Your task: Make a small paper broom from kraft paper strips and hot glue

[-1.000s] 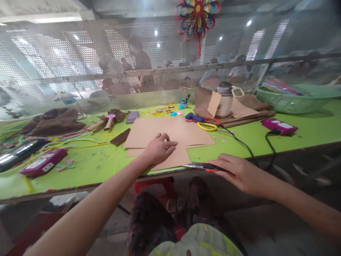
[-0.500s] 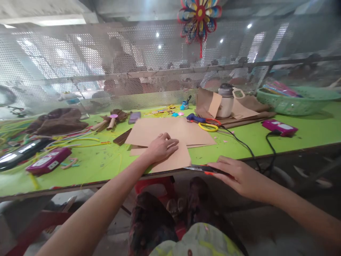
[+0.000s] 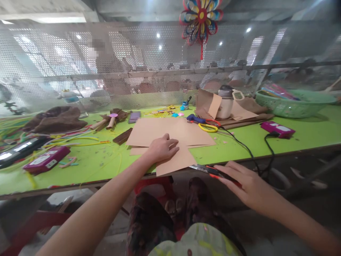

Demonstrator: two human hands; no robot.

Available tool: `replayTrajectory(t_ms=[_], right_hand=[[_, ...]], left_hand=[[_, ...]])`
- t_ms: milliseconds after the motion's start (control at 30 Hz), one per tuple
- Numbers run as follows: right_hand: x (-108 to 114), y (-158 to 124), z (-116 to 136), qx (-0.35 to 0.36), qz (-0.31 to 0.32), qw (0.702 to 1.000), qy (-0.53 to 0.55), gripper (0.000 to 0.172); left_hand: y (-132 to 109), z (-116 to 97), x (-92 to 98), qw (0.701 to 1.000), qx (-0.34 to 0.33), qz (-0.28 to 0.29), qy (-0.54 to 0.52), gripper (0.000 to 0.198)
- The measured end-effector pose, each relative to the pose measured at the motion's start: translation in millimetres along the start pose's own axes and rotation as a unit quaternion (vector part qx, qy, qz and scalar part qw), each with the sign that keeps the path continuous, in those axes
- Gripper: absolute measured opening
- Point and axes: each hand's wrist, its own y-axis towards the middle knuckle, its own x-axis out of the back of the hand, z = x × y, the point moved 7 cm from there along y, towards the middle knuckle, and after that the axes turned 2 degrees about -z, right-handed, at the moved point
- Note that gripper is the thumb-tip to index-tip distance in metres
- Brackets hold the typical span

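My left hand (image 3: 163,147) lies palm down on a tan paper piece (image 3: 176,161), its fingers loosely bent and spread over the sheet. The lower corner of that piece juts past the table's front edge. Gripped in my right hand (image 3: 239,177) is a black-and-orange utility knife (image 3: 213,171), its silver blade pointing left. The blade tip meets the paper's lower right edge; whether it sits under or against it I cannot tell. Beneath and behind the piece lie larger tan sheets (image 3: 151,129). Behind these rest a blue-handled tool (image 3: 194,118) and yellow-handled scissors (image 3: 208,128).
The lime-green tabletop (image 3: 101,156) carries a tumbler (image 3: 225,103) on brown sheets, a green basket (image 3: 295,106), and purple boxes (image 3: 278,129), (image 3: 47,159) left and right. A cord (image 3: 246,147) runs off the front edge. A brown strip (image 3: 123,136) lies left of the sheets.
The small tan piece has shifted right and turned a little, its corner now further over the edge. My right hand with the utility knife has moved slightly right and down.
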Motion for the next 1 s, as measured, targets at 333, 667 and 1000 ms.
replayTrajectory(t_ms=[333, 667, 1000], right_hand=[[-10, 13, 8, -0.013, 0.012, 0.999, 0.029, 0.033], [-8, 4, 16, -0.012, 0.055, 0.994, 0.095, 0.032], [-8, 17, 25, -0.002, 0.020, 0.998, 0.068, 0.032]], left_hand=[[-1, -5, 1.7, 1.000, -0.007, 0.002, 0.022, 0.044], [0, -8, 1.2, 0.999, -0.014, 0.005, 0.030, 0.043], [-1, -12, 2.6, 0.999, -0.023, 0.005, 0.043, 0.042]])
